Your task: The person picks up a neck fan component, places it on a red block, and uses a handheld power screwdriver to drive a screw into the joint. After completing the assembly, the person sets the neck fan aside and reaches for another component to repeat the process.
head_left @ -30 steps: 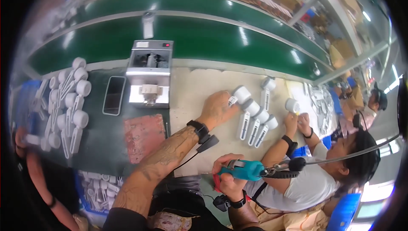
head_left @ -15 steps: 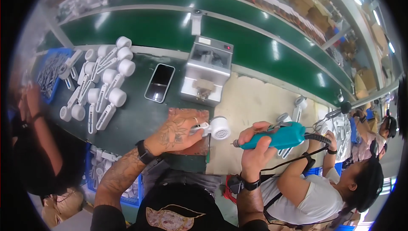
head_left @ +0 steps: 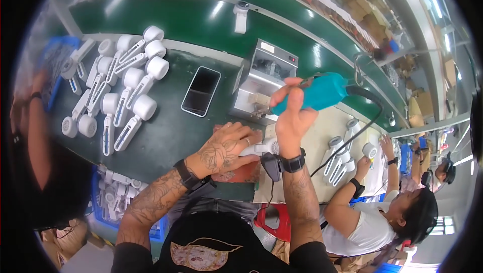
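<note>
Your left hand (head_left: 226,146) grips a white handled part (head_left: 262,148) over the red pad (head_left: 245,171). Your right hand (head_left: 295,117) clasps a teal power tool (head_left: 323,91).

Phone (head_left: 201,92): is lying on the tabletop (head_left: 166,137), between the left handled units (head_left: 146,107) and the screw feeder (head_left: 257,86).
Pad (head_left: 246,173): is lying before the screw feeder.
Electric screwdriver (head_left: 323,92): is overlapping the screw feeder's right front in view.
Right handled units (head_left: 335,143): are lying right of the pad.
</note>
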`<state>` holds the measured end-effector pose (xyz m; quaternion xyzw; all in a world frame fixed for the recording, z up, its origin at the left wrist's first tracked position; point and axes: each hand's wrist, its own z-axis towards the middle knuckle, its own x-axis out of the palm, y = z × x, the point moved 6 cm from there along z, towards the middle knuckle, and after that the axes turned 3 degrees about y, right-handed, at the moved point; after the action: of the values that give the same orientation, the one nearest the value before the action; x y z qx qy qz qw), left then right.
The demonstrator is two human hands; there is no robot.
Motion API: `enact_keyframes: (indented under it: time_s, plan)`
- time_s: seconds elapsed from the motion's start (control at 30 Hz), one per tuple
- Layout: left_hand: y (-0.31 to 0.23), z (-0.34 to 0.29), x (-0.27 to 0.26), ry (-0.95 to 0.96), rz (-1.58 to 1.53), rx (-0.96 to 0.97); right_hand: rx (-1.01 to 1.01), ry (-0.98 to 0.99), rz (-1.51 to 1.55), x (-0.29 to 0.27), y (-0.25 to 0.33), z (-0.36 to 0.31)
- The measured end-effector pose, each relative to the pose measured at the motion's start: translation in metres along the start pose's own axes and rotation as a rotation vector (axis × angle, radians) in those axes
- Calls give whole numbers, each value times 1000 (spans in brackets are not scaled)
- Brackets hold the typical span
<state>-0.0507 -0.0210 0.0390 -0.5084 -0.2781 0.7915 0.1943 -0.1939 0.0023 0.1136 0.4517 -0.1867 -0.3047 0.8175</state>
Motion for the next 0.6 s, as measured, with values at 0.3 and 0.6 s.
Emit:
enact_keyframes:
  time_s: [0.3,0.6]
  plan:
    - [3,-7,8,7,41,8,67,11,34,9,-23,-11]
    - [4,-4,9,-66,70,-2,218,18,79,-21,12,-58]
